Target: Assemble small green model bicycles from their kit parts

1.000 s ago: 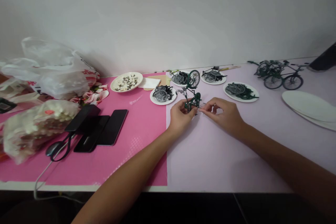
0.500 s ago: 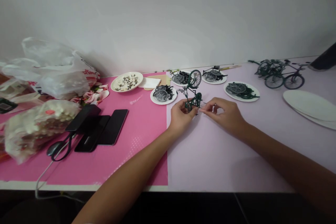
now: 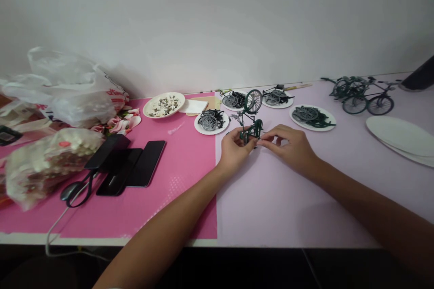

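Observation:
A small dark green model bicycle stands tipped up on the lilac mat, its grey-spoked wheel raised toward the wall. My left hand is closed around the lower frame of the model. My right hand pinches with thumb and fingers at the same lower part from the right; whatever small piece it holds is too tiny to name. Both hands touch the model just in front of the white plates of parts.
White plates with wheels and green parts sit behind the hands; a dish of small pieces lies left. Finished model bicycles stand far right near empty plates. Phones, scissors and plastic bags crowd the pink mat.
My right hand has slid slightly left, closing in on the model's lower frame. The model and left hand have barely shifted.

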Motion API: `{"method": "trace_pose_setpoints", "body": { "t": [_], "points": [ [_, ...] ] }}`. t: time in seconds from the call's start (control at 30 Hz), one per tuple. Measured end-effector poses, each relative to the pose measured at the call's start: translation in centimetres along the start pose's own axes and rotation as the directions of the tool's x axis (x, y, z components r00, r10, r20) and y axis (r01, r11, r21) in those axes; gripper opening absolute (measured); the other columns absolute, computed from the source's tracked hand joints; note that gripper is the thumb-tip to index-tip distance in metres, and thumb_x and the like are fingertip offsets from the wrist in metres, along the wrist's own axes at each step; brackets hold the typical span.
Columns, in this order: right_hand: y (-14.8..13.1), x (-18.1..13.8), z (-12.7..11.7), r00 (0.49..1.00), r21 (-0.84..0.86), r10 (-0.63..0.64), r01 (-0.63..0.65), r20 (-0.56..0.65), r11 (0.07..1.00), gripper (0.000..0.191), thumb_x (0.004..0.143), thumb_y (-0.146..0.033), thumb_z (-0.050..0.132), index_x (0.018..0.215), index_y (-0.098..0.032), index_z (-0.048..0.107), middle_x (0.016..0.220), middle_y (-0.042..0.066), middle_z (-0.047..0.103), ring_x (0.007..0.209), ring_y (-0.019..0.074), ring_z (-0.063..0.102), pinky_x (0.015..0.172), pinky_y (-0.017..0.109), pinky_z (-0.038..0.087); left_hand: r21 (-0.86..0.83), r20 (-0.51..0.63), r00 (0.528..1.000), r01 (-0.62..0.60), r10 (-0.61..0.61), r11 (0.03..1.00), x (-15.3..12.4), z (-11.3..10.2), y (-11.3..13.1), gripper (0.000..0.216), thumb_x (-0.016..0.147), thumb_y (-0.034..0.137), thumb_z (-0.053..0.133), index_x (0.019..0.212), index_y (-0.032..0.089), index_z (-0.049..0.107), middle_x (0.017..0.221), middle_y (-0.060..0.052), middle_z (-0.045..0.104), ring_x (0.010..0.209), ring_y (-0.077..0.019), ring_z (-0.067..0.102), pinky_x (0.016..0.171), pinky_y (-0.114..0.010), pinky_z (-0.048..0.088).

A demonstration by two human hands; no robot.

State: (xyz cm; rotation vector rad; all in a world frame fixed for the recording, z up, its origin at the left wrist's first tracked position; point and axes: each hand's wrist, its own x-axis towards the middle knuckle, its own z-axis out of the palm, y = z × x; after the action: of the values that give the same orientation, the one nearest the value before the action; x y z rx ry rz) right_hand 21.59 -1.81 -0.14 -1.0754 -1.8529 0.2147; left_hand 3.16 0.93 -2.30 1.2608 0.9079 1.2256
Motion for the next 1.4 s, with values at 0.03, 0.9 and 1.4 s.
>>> {"method": "trace_pose_setpoints", "body": {
  "t": [0.03, 0.9, 1.4],
  "points": [
    [0.1, 0.0, 0.0, 1.000, 0.003, 0.002, -0.002, 0.002, 1.000, 0.020, 0.091, -0.045, 0.077, 0.083, -0.026, 0.078, 0.081, 0.005, 0.075, 0.070, 0.0210, 0.065, 0.058, 0.036, 0.054, -0.004, -0.002, 1.000, 0.002, -0.002, 1.000, 0.0, 0.0, 0.0, 0.045, 0.077, 0.016, 0.084, 0.120, 0.013, 0.071, 0.091, -0.008, 0.080, 0.074, -0.0133, 0.072, 0.074, -0.025, 0.057],
    [0.4, -0.1, -0.2, 1.000, -0.191, 0.024, -0.020, 0.017, 0.981, 0.040, 0.094, -0.052, 0.070, 0.066, -0.025, 0.063, 0.064, 0.001, 0.066, 0.056, 0.0176, 0.055, 0.057, 0.035, 0.041, 0.008, -0.006, 1.000, -0.011, 0.011, 1.000, -0.3, 0.1, 0.0, 0.048, 0.075, 0.019, 0.087, 0.121, 0.014, 0.072, 0.094, -0.009, 0.080, 0.074, -0.0141, 0.072, 0.074, -0.027, 0.059],
    [-0.1, -0.3, -0.1, 0.955, -0.169, 0.255, -0.229, 0.154, 0.959, 0.027, 0.093, -0.045, 0.065, 0.079, -0.022, 0.062, 0.060, -0.003, 0.060, 0.053, 0.0141, 0.051, 0.056, 0.029, 0.038, -0.004, -0.027, 1.000, -0.008, 0.008, 1.000, 0.1, -0.1, 0.1, 0.044, 0.076, 0.014, 0.084, 0.118, 0.013, 0.072, 0.091, -0.007, 0.080, 0.072, -0.0130, 0.071, 0.071, -0.025, 0.059]
  ]
}}
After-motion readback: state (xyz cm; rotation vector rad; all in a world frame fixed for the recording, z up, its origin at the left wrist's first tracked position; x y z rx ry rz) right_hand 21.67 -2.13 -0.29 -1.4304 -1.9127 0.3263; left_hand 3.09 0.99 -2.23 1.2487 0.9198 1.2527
